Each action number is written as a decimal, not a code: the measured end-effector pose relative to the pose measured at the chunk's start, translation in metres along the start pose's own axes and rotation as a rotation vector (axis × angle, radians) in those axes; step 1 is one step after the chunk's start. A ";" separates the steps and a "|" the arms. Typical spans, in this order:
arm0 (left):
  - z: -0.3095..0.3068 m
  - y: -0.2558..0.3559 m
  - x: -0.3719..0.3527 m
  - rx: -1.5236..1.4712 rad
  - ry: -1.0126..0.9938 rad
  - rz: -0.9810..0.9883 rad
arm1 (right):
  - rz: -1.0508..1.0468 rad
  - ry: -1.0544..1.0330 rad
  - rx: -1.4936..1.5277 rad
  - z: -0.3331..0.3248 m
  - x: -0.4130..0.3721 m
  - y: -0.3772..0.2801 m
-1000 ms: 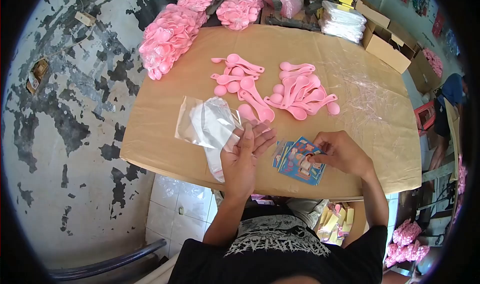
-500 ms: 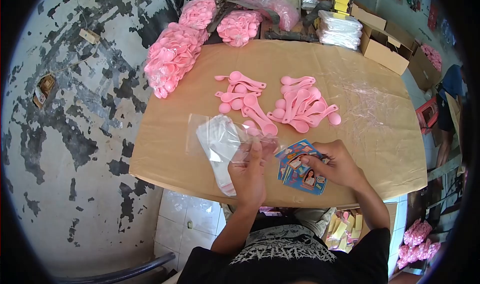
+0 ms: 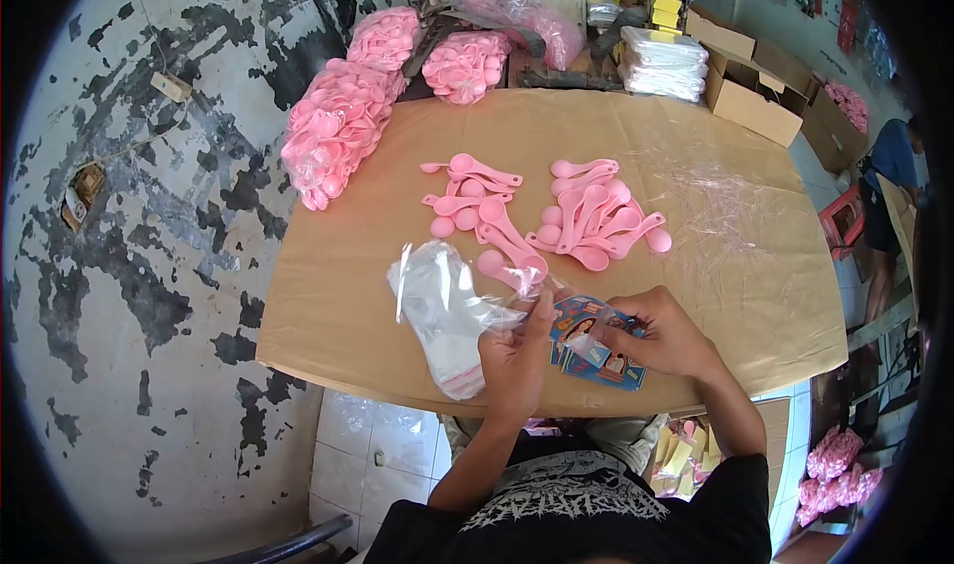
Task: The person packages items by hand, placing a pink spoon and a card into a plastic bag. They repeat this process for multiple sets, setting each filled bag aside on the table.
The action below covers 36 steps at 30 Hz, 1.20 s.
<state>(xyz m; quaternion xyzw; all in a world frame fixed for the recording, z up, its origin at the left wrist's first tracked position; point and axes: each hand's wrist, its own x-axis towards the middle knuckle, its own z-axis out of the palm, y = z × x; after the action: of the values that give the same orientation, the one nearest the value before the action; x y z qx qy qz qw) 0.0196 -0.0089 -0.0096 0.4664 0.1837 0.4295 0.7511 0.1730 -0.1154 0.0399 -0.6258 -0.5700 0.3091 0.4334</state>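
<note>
Pinched in the fingers of my left hand (image 3: 512, 367) is a clear plastic bag (image 3: 524, 280), its edge overlapping the cards. My right hand (image 3: 664, 341) grips several blue printed cards (image 3: 604, 367), fanned a little, with the thumb on top. Both hands are close together over the front of the table. Beside my left hand lies a stack of clear plastic bags (image 3: 437, 311). Pink measuring spoons lie beyond my hands in two loose groups, one on the left (image 3: 477, 198) and one on the right (image 3: 596, 211).
The table has a brown paper cover (image 3: 338, 296). Bulging bags of pink spoons (image 3: 338, 127) stand at its back left. At the back right are a stack of clear packets (image 3: 664, 62) and an open cardboard box (image 3: 760, 102). A person (image 3: 887, 181) is at the far right.
My left hand has moved right with the clear bag, bringing it up to the cards in my right hand. The camera view has shifted slightly.
</note>
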 end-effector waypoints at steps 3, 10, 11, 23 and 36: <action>0.007 0.006 0.000 -0.033 0.031 0.025 | -0.004 -0.014 0.004 0.001 0.000 0.005; 0.014 0.005 -0.012 0.095 -0.091 -0.081 | -0.072 0.015 0.103 0.004 -0.002 0.011; 0.018 0.004 -0.013 0.049 -0.078 -0.082 | -0.080 0.044 0.165 0.006 -0.001 0.012; 0.006 -0.010 -0.007 -0.443 -0.251 0.023 | 0.186 0.089 0.541 0.010 0.001 -0.008; -0.035 0.021 -0.010 -0.032 -0.274 0.539 | -0.283 0.056 -0.442 -0.019 0.081 -0.003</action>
<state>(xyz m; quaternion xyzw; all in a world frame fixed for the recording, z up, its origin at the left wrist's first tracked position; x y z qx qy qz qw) -0.0194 0.0054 -0.0103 0.5399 -0.0566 0.5495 0.6351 0.2012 -0.0400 0.0591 -0.6277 -0.6933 0.0958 0.3409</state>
